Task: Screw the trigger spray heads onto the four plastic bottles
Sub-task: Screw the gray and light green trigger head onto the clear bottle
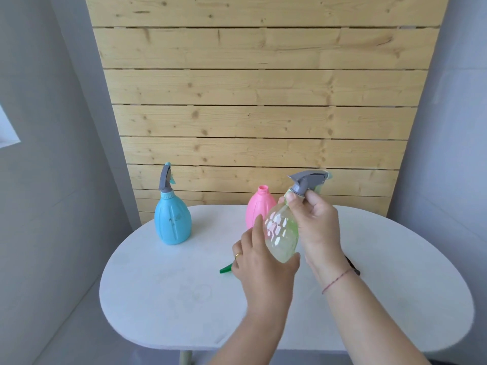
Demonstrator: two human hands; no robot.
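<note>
I hold a clear greenish bottle (pixel 280 233) tilted above the white table (pixel 158 285). My left hand (pixel 259 262) cups its base. My right hand (pixel 315 222) pinches the collar of the grey trigger spray head (pixel 307 181) that sits on its neck. A blue bottle (pixel 172 221) stands at the back left with a grey spray head (pixel 166 177) on it. A pink bottle (pixel 259 206) stands behind the clear one, its neck bare. A green part (pixel 226 269) lies on the table, mostly hidden by my left hand.
A dark object (pixel 351 264) lies on the table behind my right wrist, mostly hidden. A wooden plank wall (pixel 263 101) rises right behind the table. Grey walls stand on both sides.
</note>
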